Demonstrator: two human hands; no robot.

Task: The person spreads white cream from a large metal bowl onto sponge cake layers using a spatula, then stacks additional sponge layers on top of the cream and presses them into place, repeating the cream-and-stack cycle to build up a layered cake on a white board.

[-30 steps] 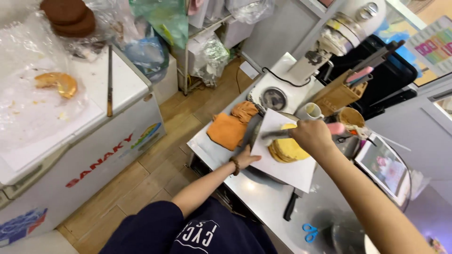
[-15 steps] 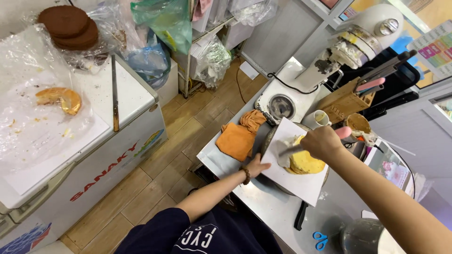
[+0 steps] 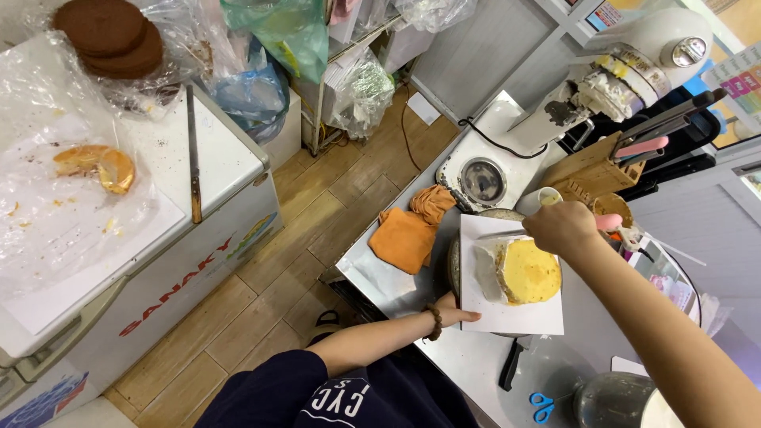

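At the centre right of the frame, a round yellow cake with white cream on its left side sits on a white square board. The right hand grips a pink-handled tool. An orange cloth lies just left of the board. Dark brown cake rounds are stacked at upper left, above a white chest freezer with red lettering. At the lower edge are blue-handled scissors.
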